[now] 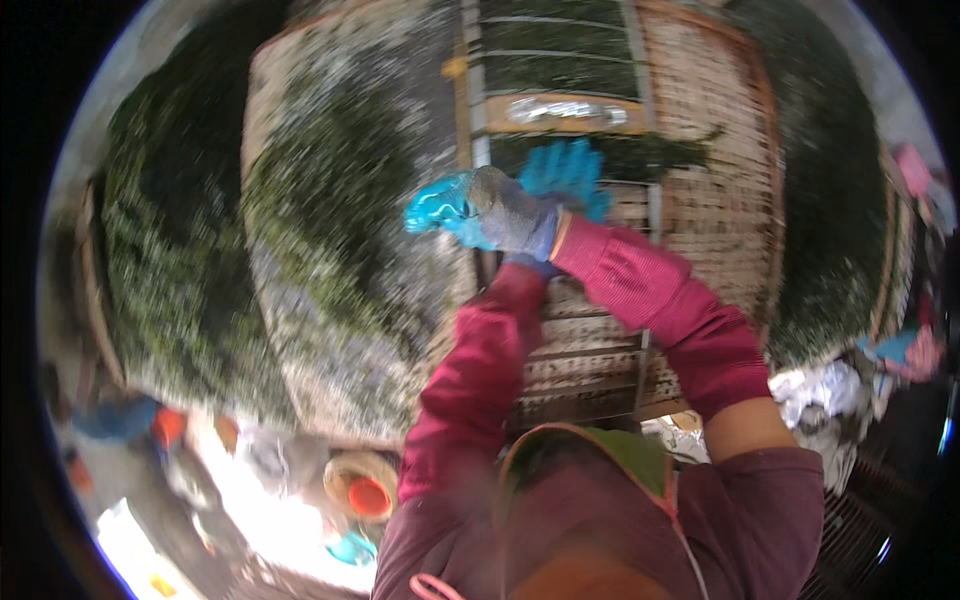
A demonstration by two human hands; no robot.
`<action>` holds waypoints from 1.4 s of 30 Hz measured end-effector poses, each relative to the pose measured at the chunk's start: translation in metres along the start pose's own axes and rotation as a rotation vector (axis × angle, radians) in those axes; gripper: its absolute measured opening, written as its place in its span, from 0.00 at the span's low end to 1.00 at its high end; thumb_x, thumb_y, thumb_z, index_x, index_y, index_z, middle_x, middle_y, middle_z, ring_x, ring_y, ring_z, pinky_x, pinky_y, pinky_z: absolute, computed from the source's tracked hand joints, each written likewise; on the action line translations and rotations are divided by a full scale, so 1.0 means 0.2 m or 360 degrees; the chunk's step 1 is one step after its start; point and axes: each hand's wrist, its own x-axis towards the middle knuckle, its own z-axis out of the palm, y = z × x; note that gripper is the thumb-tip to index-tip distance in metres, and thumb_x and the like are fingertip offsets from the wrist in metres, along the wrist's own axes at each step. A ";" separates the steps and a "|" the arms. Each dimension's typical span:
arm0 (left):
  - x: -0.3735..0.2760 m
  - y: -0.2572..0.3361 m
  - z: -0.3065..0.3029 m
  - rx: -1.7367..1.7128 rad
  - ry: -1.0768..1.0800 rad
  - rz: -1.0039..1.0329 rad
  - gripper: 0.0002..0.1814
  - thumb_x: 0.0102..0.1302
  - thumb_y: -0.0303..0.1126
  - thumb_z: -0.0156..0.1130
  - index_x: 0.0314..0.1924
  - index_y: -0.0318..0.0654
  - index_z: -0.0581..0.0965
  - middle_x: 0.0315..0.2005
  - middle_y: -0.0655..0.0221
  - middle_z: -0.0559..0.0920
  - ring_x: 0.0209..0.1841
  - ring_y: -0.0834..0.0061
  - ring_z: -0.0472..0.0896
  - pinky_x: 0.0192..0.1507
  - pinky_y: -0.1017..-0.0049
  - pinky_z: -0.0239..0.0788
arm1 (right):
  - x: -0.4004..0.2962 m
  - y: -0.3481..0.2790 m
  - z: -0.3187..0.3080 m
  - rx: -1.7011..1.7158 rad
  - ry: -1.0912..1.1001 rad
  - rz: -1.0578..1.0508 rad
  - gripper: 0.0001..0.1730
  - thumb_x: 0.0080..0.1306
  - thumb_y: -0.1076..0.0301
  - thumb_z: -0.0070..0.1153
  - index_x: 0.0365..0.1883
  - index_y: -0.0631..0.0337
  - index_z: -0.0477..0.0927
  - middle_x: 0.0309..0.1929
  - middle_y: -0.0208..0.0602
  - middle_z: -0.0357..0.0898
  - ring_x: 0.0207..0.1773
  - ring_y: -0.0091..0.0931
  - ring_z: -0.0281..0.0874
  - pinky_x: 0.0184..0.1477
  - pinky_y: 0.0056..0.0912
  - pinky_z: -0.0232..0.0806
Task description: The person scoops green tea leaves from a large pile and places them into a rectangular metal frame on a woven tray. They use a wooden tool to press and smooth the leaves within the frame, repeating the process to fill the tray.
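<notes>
My forearms, in magenta sleeves, cross at the wrists over a metal rack of crossbars. My left hand, in a blue coated work glove, has its fingers spread beside a strip of dark green leafy material. Over the left wrist lies my right hand, gloved in grey and blue. Its fingers point left, towards a heap of green leaves on a pale tray; blur hides whether they grip anything. Just beyond the hands, a wooden crosspiece carries something shiny.
A woven bamboo tray stands right of the rack. More leaves fill the far-left tray and the far-right one. Near my left side are a round basket with a red container and a teal object. White plastic bags lie at right.
</notes>
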 end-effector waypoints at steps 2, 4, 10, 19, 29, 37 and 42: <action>-0.04 0.00 -0.09 -0.0035 -0.0132 -0.0089 0.33 0.70 0.56 0.51 0.67 0.44 0.73 0.68 0.59 0.73 0.72 0.55 0.66 0.75 0.50 0.48 | -0.08 -0.28 -0.18 -0.0078 0.0280 0.0074 0.14 0.65 0.74 0.61 0.50 0.63 0.85 0.52 0.44 0.86 0.52 0.33 0.86 0.56 0.34 0.76; -0.06 -0.06 -0.06 0.0038 -0.0025 -0.0017 0.30 0.69 0.53 0.55 0.64 0.44 0.75 0.66 0.60 0.75 0.70 0.56 0.69 0.74 0.51 0.51 | -0.27 -0.41 -0.38 -0.0184 0.0568 0.0247 0.13 0.67 0.75 0.61 0.50 0.61 0.86 0.52 0.43 0.87 0.53 0.32 0.86 0.58 0.35 0.76; -0.02 0.00 -0.09 -0.0042 0.0406 0.0193 0.27 0.70 0.48 0.57 0.63 0.40 0.76 0.65 0.57 0.75 0.68 0.51 0.71 0.74 0.53 0.52 | -0.84 -0.55 -0.94 -0.1725 0.0389 0.0904 0.49 0.63 0.67 0.66 0.80 0.43 0.55 0.79 0.56 0.51 0.78 0.50 0.56 0.78 0.48 0.55; 0.15 0.15 0.02 -0.0012 -0.0030 0.0303 0.29 0.71 0.56 0.53 0.60 0.44 0.78 0.58 0.57 0.80 0.66 0.53 0.73 0.76 0.51 0.47 | -0.34 -0.52 -0.95 -0.1934 -0.0647 0.1397 0.15 0.64 0.64 0.64 0.47 0.61 0.80 0.33 0.33 0.77 0.32 0.27 0.79 0.34 0.29 0.78; 0.08 -0.06 -0.22 -0.0697 0.0553 0.0541 0.12 0.69 0.33 0.63 0.49 0.36 0.82 0.43 0.56 0.86 0.45 0.61 0.85 0.52 0.66 0.76 | -0.50 -0.63 -1.01 -0.2641 -0.0427 0.0410 0.25 0.65 0.60 0.60 0.61 0.53 0.79 0.56 0.36 0.83 0.72 0.35 0.68 0.77 0.59 0.51; 0.11 -0.04 -0.33 -0.0078 -0.0644 0.0040 0.33 0.69 0.53 0.59 0.68 0.43 0.71 0.70 0.54 0.70 0.71 0.51 0.67 0.75 0.54 0.52 | -0.95 -0.52 -0.94 -0.1866 0.0010 0.0860 0.37 0.66 0.56 0.61 0.73 0.55 0.68 0.75 0.48 0.65 0.81 0.46 0.51 0.80 0.57 0.45; 0.02 -0.09 -0.19 0.0044 -0.0148 0.0259 0.31 0.68 0.46 0.64 0.67 0.41 0.72 0.68 0.57 0.73 0.70 0.53 0.70 0.74 0.54 0.54 | -0.92 -0.38 -0.88 -0.1814 0.0218 0.0658 0.26 0.63 0.63 0.65 0.59 0.57 0.79 0.75 0.42 0.66 0.80 0.46 0.52 0.79 0.56 0.48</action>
